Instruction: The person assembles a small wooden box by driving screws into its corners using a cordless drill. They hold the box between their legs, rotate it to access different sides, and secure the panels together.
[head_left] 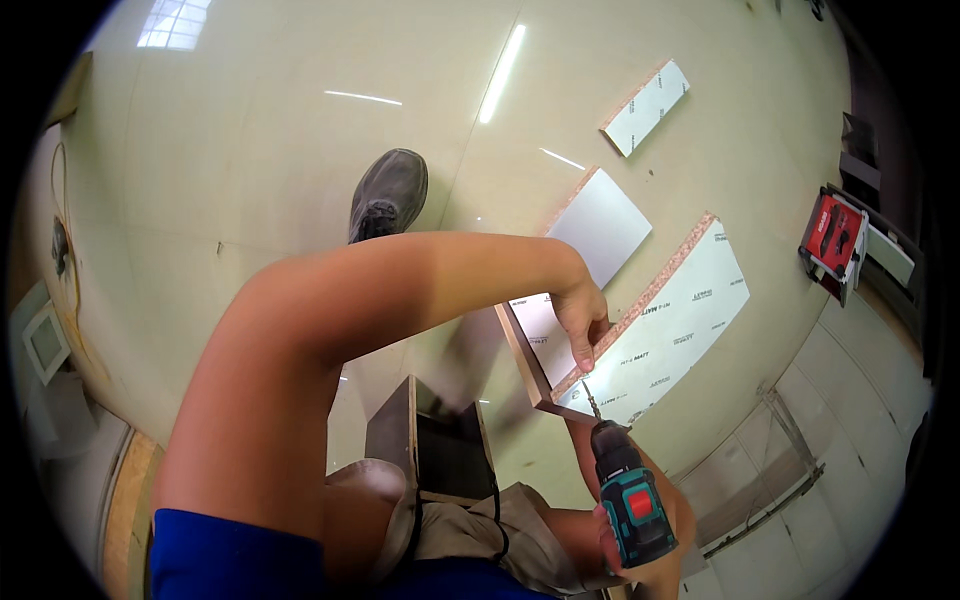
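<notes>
My left hand [578,308] grips the edge of a white-faced chipboard panel [685,310] with printed film, its thumb on the raw speckled edge. In my right hand [606,538] is a teal and black cordless drill [632,500] with a red patch. The drill's spiral bit [592,402] points up toward the panel's near corner, close to my left thumb; whether its tip touches the panel I cannot tell. Beneath that corner a brown-edged board [522,350] meets the panel. Part of my right hand is hidden behind the drill.
A plain white board [605,225] lies beyond the panel, and a smaller chipboard strip [648,108] rests on the floor farther off. A red-topped case [835,235] is at the right. Between my legs stands a dark wooden box [392,435]. My shoe [392,192] is ahead.
</notes>
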